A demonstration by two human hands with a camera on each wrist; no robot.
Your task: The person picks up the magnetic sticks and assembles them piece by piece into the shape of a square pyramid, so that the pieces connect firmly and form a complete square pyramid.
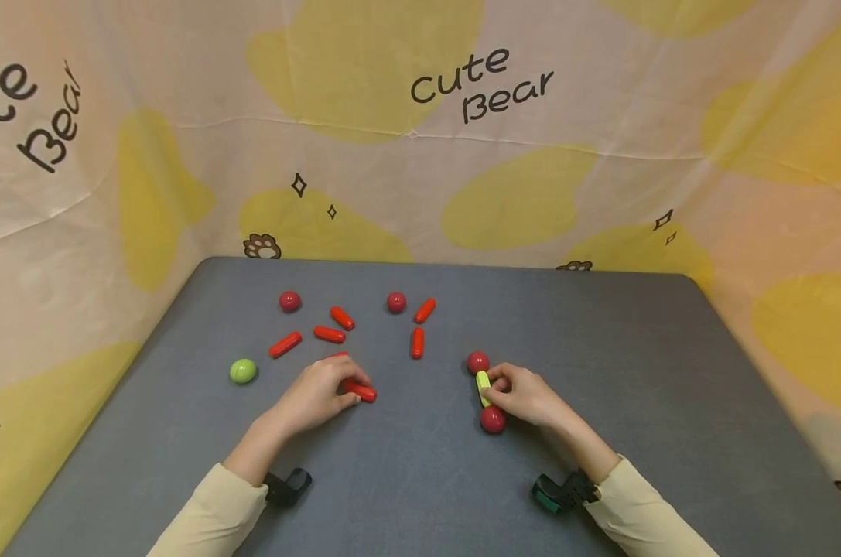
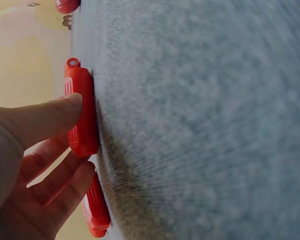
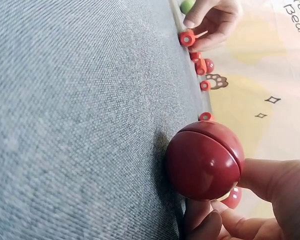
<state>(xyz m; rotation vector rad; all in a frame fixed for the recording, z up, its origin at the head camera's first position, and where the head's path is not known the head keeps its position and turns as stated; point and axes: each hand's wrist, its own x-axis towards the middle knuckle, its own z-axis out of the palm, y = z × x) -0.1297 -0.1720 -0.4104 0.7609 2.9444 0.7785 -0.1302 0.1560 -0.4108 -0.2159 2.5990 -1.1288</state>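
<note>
the right hand [image 1: 528,393] is pinching a yellow stick [image 1: 483,381]; left of that stick, the left hand [image 1: 318,392] is pinching a red stick [image 1: 362,391].

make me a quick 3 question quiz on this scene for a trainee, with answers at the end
1. Which hand holds the yellow stick?
2. How many red balls show in the head view?
3. True or false: in the head view, the green ball lies farther left than every red stick.

Key:
1. The right hand.
2. Four.
3. True.
</note>
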